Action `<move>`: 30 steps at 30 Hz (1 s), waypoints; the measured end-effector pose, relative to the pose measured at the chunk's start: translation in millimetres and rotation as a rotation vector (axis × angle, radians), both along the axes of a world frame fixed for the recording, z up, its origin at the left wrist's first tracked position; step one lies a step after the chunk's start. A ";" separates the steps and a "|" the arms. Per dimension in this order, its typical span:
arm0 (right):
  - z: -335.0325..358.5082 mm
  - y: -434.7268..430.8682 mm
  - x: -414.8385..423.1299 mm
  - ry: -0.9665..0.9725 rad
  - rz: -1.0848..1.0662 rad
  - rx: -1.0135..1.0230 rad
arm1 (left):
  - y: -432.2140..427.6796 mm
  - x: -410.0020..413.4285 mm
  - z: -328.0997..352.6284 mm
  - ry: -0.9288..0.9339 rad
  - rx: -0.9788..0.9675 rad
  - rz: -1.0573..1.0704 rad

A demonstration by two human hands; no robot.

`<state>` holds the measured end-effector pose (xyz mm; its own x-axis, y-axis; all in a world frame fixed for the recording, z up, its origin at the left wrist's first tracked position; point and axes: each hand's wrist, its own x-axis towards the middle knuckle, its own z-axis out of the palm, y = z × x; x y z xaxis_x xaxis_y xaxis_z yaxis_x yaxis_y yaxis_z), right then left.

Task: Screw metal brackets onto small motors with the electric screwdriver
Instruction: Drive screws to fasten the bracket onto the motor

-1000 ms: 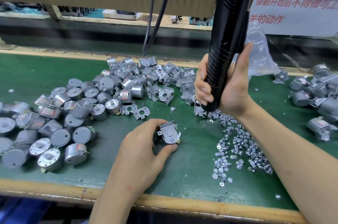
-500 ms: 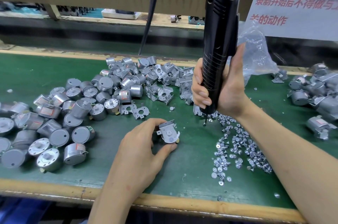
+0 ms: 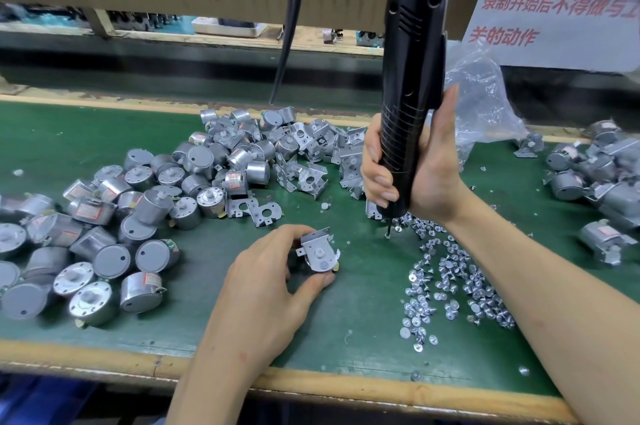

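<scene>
Green mat [image 3: 69, 133] carried loose motors [image 3: 145, 202]. Left hand [image 3: 263, 286] pinched a bracketed motor [image 3: 319, 253] at centre; right hand [image 3: 433, 182] gripped the electric screwdriver [image 3: 412, 60], bit [image 3: 389, 227] perhaps touching a screw [image 3: 388, 236].

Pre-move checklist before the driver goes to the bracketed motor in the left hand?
1. Left hand grip on motor with bracket: ok.
2. Bracket face turned up, holes reachable: ok.
3. Right hand grip on electric screwdriver: ok.
4. Screw seated on bit tip: cannot tell.
5. Bit lined up over a bracket hole: not ok, it is at the edge of the screw pile.
</scene>
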<state>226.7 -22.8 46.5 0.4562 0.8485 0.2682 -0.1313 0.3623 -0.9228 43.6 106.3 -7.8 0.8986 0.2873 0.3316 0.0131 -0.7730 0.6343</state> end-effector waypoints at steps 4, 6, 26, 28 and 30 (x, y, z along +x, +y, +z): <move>-0.5 0.2 -0.6 -0.004 -0.008 0.008 | -0.3 0.0 0.2 -0.007 0.000 0.003; -0.3 0.2 -0.9 -0.011 -0.013 0.010 | 0.2 -0.3 -0.4 -0.008 0.000 0.004; 16.1 9.8 -18.2 -0.055 -0.063 0.034 | 1.0 0.6 -0.5 0.004 -0.007 0.003; 20.9 14.4 -25.7 -0.074 -0.077 0.058 | 1.3 1.2 -1.0 0.003 -0.011 0.005; 23.4 19.7 -34.5 -0.094 -0.094 0.077 | 1.8 2.2 -2.4 0.014 -0.025 0.002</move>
